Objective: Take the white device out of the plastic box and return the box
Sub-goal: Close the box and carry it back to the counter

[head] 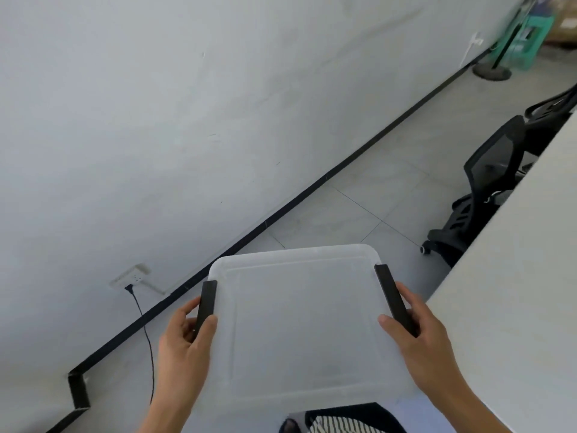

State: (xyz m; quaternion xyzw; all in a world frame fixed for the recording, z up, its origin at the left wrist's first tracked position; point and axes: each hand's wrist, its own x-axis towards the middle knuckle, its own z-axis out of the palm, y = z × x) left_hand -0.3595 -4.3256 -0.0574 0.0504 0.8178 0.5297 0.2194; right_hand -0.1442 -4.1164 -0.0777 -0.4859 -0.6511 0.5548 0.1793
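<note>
A translucent white plastic box [299,323] with its lid on is held in the air above the floor, low in the middle of the head view. My left hand [184,342] grips its left side at the black latch [206,303]. My right hand [418,332] grips the right side at the other black latch [392,295]. The lid hides the inside, and no white device shows.
A white table [512,307] edge runs along the right. Black office chairs [487,182] stand beside it. A wall socket [131,276] with a black cable [150,348] sits low on the wall at left. Green stools [527,32] and a stand base [491,70] are far right.
</note>
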